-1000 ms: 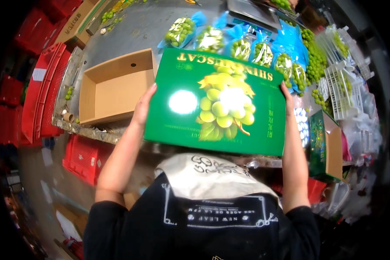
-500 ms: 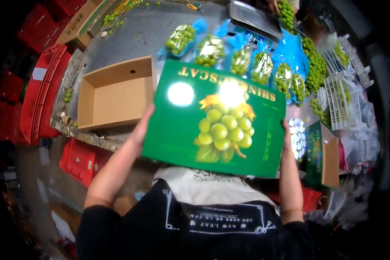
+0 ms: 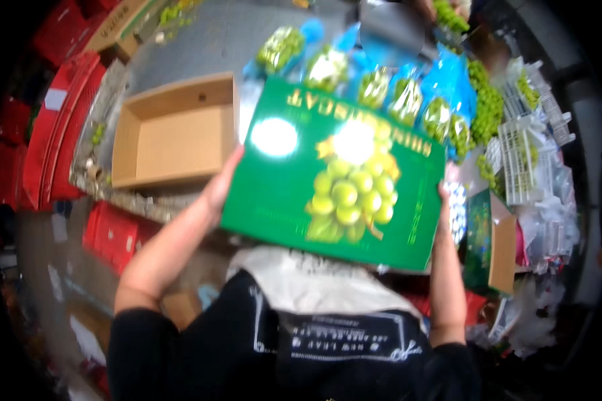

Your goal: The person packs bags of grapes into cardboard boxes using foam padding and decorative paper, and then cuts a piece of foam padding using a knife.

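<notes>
A green box lid printed with a grape bunch lies face up between my two hands, over the bench's front edge. My left hand grips its left edge; my right hand grips the right edge, with some fingers hidden behind it. Beside it on the left is an open, empty-looking brown carton. Beyond it, several bags of green grapes in blue and clear wrap lie in a row. To the right, a narrow green box with a brown interior stands by the bench edge.
The grey bench holds loose grapes. Red crates stand left and below. At right are grape piles, white plastic baskets and crumpled plastic. A co-worker's hand is at the top, near grapes.
Compared with a second ago, the green lid is a little lower and turned slightly clockwise, its right end nearer me. Both hands have moved with it, keeping hold.
</notes>
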{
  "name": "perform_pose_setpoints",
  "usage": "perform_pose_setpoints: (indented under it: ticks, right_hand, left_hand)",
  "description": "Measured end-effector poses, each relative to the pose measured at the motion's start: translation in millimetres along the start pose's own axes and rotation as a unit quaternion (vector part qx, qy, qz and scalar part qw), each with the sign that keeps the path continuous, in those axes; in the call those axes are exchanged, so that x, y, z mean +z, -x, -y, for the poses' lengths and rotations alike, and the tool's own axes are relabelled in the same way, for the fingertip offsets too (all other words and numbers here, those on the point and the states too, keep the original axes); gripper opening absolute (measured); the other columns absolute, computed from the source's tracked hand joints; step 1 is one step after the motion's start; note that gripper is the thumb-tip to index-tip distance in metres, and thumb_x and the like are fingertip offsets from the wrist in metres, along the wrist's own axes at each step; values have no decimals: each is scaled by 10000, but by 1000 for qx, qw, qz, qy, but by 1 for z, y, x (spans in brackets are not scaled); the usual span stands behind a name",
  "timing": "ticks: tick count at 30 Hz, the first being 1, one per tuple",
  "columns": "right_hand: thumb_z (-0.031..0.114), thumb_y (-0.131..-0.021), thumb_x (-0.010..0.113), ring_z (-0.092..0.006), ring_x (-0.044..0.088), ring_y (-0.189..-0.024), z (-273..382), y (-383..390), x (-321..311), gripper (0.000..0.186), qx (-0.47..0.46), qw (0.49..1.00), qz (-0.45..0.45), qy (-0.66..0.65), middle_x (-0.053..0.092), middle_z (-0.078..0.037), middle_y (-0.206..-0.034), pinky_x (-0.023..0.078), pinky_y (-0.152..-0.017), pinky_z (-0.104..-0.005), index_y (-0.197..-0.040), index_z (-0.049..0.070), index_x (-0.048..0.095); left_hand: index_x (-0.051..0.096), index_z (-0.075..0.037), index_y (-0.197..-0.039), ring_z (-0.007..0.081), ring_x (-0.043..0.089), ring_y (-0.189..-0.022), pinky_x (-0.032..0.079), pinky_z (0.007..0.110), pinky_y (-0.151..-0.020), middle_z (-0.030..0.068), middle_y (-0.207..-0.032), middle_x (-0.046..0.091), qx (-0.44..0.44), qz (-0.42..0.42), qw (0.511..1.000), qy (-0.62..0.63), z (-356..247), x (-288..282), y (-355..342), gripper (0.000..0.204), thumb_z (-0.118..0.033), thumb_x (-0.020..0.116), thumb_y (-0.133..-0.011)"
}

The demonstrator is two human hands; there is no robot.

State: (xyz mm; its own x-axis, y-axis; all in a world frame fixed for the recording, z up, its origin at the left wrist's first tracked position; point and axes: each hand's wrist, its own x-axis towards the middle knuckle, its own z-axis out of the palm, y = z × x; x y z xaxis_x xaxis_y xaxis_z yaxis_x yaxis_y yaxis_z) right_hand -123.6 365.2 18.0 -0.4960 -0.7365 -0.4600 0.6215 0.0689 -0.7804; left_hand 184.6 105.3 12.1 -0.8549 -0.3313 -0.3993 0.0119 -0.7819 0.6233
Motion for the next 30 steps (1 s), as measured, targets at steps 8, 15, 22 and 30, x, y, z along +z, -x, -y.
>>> perform_pose_setpoints:
  ticks: [8,15,22,30]
  right_hand:
    - [448,-888,459,-201,566,-994,-8,0,-3,525,4,999,-46,28,561,-96,-1128,491,-817,-331,-1222,43,478]
    - [452,-893,446,-199,580,-977,-11,16,-14,531,22,1000,-16,-13,568,-92,-1114,498,-806,-322,-1230,42,470]
    - [454,-886,453,-201,589,-955,-25,18,-12,538,-72,996,-42,19,574,-100,-1104,489,-828,-322,-1226,36,473]
    - [400,-919,387,-231,528,-1096,-41,28,-15,514,-89,990,22,-105,535,-126,-1208,456,-905,-339,-1263,23,452]
  left_hand:
    - [383,-36,-1338,217,506,-1131,427,328,-946,126,-1256,507,25,-46,997,-64,2,-20,1,646,-536,283,-940]
    - [378,-43,-1336,202,502,-1120,427,321,-934,110,-1250,499,29,-36,994,-96,7,-14,0,628,-524,260,-950]
    - [361,-49,-1349,213,488,-1137,414,325,-949,108,-1265,487,10,-71,991,-115,12,-17,11,627,-521,247,-952]
    - [410,-50,-1311,206,538,-1049,461,319,-884,103,-1199,529,64,-100,988,-98,21,-21,21,608,-522,306,-943]
